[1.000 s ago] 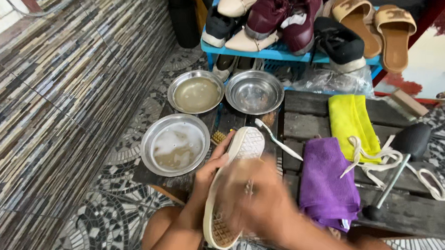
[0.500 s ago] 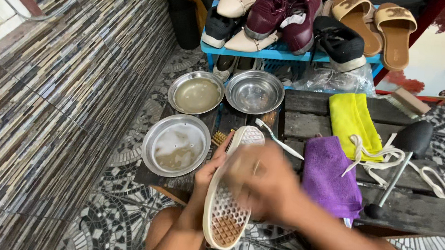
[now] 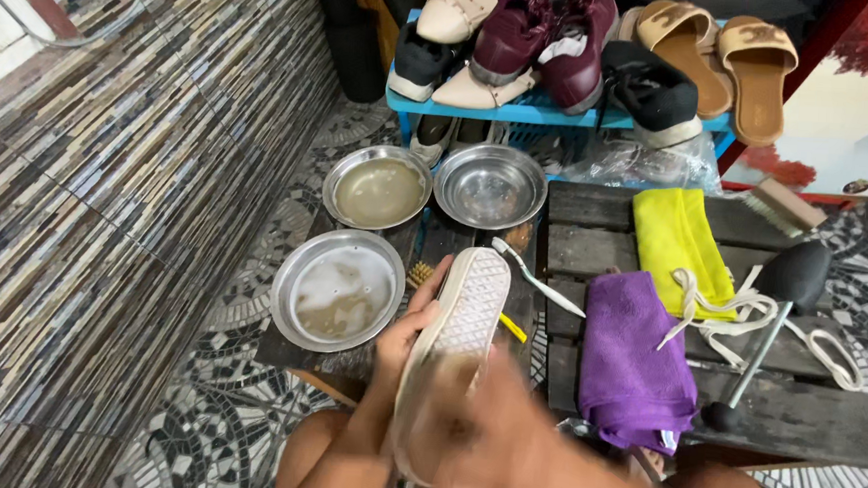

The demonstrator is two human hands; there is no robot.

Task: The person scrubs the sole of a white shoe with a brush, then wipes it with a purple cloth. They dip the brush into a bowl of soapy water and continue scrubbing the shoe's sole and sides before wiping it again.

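Head view, looking down. The left hand [image 3: 413, 329] grips a white shoe [image 3: 454, 347] by its edge, fingers curled round the rim near the toe, sole turned upward. The sole is pale rubber, oval, moulded in a fine criss-cross grid; its near half is dulled and blurred. The right hand [image 3: 503, 442] lies over the heel end of the sole, smeared by motion; whether it is closed on anything cannot be told. The shoe is held above the near edge of a dark, weathered plank pallet [image 3: 817, 417], toe pointing away from the person.

Left of the shoe sits a round steel bowl [image 3: 337, 289] holding cloudy, sudsy water. Behind it are a second bowl [image 3: 378, 185] of murky brown water and a third bowl [image 3: 490, 185], shiny and nearly dry. A white toothbrush [image 3: 538, 278] lies just right of the toe. On the planks: a folded purple cloth [image 3: 634, 355], plush in texture, a yellow cloth [image 3: 678, 235], loose white laces [image 3: 743, 306], and a black shoe tree [image 3: 778, 308] with a rounded head on a thin rod. A blue plastic rack [image 3: 557, 111] behind carries assorted shoes and tan sandals. The floor [image 3: 201, 429] is black-and-white mosaic; the wall [image 3: 115, 181] is of narrow striped stone tiles.
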